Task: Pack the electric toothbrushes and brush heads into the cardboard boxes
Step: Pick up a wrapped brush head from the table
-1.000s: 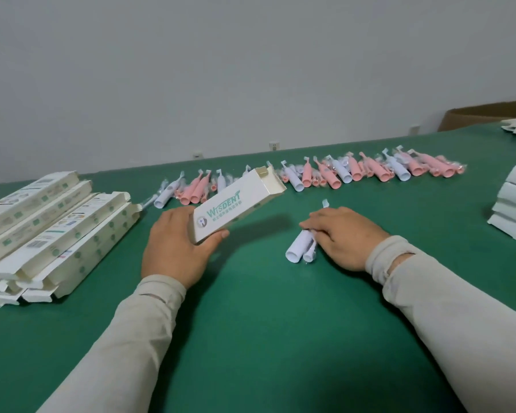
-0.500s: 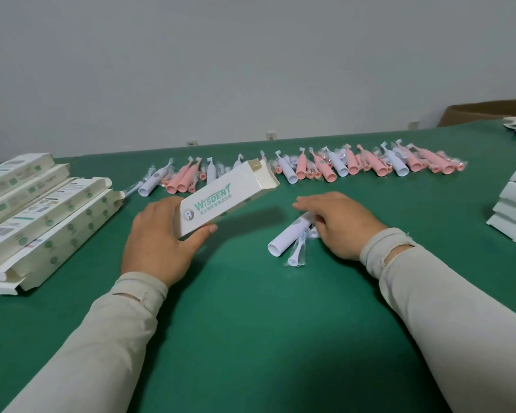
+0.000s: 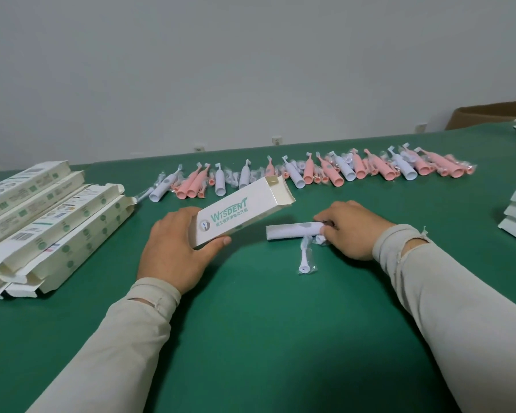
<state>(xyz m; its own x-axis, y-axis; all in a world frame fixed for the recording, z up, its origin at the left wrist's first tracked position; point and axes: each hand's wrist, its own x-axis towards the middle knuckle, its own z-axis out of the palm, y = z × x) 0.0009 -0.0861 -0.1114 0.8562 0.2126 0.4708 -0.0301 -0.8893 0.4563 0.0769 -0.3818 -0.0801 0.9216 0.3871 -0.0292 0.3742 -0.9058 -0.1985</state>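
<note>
Sleeves in pale fabric frame my view over a green table. My left hand grips a white box, tilted, its open end facing right. My right hand pinches a white toothbrush, which has swung since a second ago to lie level, butt toward the box mouth; a bagged brush head now dangles below it. I judge insertion comes next. Farther off lie rows of pink and white brushes, with flat cartons at left
</note>
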